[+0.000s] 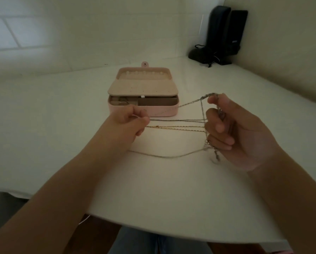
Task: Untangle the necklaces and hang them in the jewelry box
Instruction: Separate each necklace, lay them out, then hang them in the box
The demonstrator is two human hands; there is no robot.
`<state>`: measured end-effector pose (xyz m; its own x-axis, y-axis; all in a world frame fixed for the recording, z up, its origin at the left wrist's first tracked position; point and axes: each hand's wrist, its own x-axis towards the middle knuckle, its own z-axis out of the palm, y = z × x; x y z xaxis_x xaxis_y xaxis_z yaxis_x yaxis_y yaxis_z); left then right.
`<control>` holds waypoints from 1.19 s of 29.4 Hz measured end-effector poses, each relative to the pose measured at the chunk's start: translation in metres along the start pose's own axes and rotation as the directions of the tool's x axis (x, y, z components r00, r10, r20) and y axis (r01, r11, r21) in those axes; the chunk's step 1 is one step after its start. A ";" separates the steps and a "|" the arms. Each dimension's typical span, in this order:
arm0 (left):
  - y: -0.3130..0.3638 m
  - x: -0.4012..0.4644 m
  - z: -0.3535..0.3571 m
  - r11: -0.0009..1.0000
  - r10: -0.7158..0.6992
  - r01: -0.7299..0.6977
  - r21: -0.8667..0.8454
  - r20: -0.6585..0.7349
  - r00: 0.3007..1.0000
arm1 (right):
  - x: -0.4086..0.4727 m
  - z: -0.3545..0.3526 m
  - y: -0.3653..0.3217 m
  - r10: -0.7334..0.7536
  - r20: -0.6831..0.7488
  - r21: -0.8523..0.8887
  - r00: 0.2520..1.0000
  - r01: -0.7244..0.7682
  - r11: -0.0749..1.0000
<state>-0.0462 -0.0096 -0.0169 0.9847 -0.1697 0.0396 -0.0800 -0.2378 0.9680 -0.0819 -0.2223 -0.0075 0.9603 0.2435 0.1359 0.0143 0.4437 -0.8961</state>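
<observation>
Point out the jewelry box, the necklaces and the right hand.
jewelry box (144, 109): head view, pink front wall.
necklaces (177, 123): head view, chains stretched between both hands.
right hand (239, 132): head view, middle of the palm.

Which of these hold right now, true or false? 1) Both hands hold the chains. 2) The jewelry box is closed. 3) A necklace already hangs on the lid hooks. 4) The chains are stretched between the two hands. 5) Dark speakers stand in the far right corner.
1) True: the left hand and the right hand both grip the necklaces.
2) False: the pink jewelry box lies open, its lid tipped back.
3) False: the lid hooks look bare.
4) True: several strands run taut from hand to hand above the table.
5) True: the dark speakers stand there against the wall.
</observation>
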 end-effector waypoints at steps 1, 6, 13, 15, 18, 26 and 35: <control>-0.003 0.000 0.001 0.982 0.087 -0.082 0.168 -0.023 0.996 | 0.000 -0.002 0.000 -0.002 0.025 0.008 1.000 0.002 1.000; -0.009 -0.003 0.003 0.876 0.235 -0.221 0.429 0.021 0.972 | 0.000 -0.004 0.002 0.031 0.134 0.027 0.990 -0.035 0.999; -0.004 -0.011 0.007 0.886 0.256 -0.353 0.300 0.318 0.913 | 0.000 0.000 0.007 0.070 0.240 0.064 0.968 -0.088 0.994; -0.003 -0.013 0.009 0.898 0.228 -0.358 0.254 0.429 0.874 | 0.000 0.002 0.010 0.065 0.292 0.092 0.954 -0.096 0.991; -0.002 -0.015 0.013 0.934 0.190 -0.330 0.137 0.592 0.783 | 0.001 0.004 0.012 0.051 0.367 0.124 0.929 -0.104 0.987; -0.001 -0.016 0.015 0.890 0.167 -0.388 0.238 0.622 0.765 | 0.003 -0.004 0.008 -0.052 0.296 0.228 0.954 -0.018 0.973; 0.000 -0.012 0.011 0.978 0.203 -0.208 -0.031 0.382 0.902 | 0.003 -0.003 0.006 -0.023 0.255 0.209 0.967 -0.032 0.977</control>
<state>-0.0595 -0.0185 -0.0204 0.8123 -0.5666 0.1380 -0.2778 -0.1679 0.9458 -0.0782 -0.2210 -0.0138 0.8571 0.4450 0.2594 -0.0751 0.6061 -0.7918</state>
